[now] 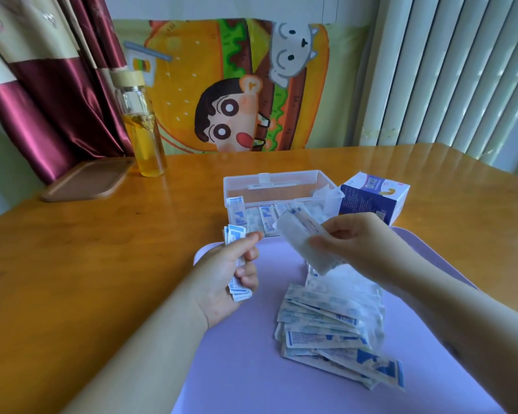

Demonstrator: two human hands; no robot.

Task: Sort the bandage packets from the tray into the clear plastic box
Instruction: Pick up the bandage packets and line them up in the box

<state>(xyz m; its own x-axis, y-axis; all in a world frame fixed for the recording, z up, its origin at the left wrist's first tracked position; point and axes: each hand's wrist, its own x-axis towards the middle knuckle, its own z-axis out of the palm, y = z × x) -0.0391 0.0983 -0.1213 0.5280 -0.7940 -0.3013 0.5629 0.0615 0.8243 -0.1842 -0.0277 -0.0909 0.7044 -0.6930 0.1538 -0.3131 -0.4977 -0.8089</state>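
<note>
Fingers, left hand: curled round a small bunch of packets
Fingers, right hand: pinching a blurry white packet above the purple tray
Pile: rest sits on that tray
Clear box: just behind it, some packets already inside

- Counter: glossy, smooth varnished wood.
- Tray, near: smooth matt lilac plastic.
- Clear plastic box: transparent, slightly shiny.
- Bandage packets: thin printed paper, faint sheen.
- Bottle, far left: clear glass.
- Curtain: satin-shiny cloth.
- Carton, right: glossy printed card.
- Board, far left: matt wood.
</note>
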